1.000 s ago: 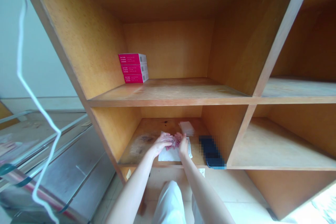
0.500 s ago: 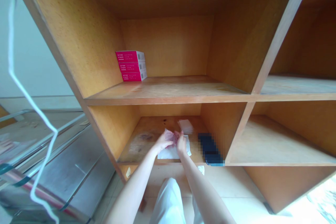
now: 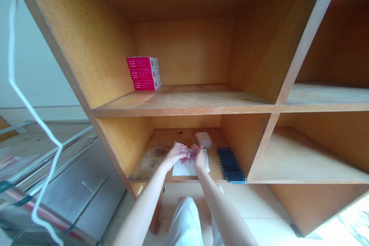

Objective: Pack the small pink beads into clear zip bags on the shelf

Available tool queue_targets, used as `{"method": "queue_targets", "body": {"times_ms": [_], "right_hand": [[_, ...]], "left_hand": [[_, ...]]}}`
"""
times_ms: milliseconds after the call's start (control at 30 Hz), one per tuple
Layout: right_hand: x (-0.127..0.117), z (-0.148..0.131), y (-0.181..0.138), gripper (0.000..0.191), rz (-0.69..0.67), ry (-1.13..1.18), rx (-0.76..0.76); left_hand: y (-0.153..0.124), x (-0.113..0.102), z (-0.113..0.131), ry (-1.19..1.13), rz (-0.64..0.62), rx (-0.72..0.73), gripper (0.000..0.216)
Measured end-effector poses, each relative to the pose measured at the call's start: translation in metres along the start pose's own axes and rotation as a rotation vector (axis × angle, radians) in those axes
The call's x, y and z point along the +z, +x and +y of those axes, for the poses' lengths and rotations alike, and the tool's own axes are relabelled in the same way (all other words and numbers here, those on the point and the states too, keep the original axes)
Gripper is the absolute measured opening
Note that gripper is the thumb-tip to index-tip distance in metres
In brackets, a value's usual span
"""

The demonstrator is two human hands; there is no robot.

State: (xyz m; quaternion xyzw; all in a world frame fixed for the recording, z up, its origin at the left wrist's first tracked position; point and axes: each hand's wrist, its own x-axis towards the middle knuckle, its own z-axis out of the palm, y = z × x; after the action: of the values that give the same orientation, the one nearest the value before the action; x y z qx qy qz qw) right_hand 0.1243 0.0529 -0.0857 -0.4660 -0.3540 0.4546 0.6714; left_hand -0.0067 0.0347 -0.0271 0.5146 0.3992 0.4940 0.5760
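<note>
Both my hands reach into the lower left compartment of a wooden shelf unit (image 3: 184, 109). My left hand (image 3: 175, 153) and my right hand (image 3: 200, 160) are closed on a small clear plastic bag with pink-red pieces inside (image 3: 190, 154), held between them just above a flat white bag (image 3: 184, 168) lying on the shelf board. A small stack of clear bags (image 3: 203, 138) lies farther back in the same compartment. A dark flat object (image 3: 231, 164), blurred out, lies to the right of my right hand.
Three pink and white boxes (image 3: 144, 73) are stacked at the back left of the upper shelf. A metal table or rack (image 3: 57, 184) stands to the left of the unit. A white cable (image 3: 17, 84) hangs close to the camera at left.
My hands have kept working the small pink-filled bag in place; the left hand has shifted slightly over it. The view has barely moved.
</note>
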Motion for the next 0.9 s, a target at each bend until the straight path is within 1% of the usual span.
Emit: {"method": "queue_targets", "body": {"times_ms": [167,333,600,767,900], "right_hand": [[0.0,0.001,-0.001,0.06,0.028,0.028,-0.01],[0.0,0.0,-0.002,0.056,0.035,0.053,-0.009],[-0.001,-0.003,-0.004,0.053,0.082,0.0,-0.039],[-0.001,-0.004,-0.005,0.051,0.087,0.003,-0.039],[0.0,-0.008,-0.007,0.042,0.076,-0.046,-0.073]], "left_hand": [[0.0,-0.004,0.0,-0.051,0.022,0.004,0.048],[-0.001,-0.007,-0.002,-0.066,0.004,0.008,0.049],[-0.004,-0.012,-0.006,-0.066,-0.015,0.015,0.048],[-0.006,-0.011,-0.006,-0.099,0.001,0.009,0.048],[-0.008,-0.008,-0.007,-0.172,0.024,0.004,0.049]]}}
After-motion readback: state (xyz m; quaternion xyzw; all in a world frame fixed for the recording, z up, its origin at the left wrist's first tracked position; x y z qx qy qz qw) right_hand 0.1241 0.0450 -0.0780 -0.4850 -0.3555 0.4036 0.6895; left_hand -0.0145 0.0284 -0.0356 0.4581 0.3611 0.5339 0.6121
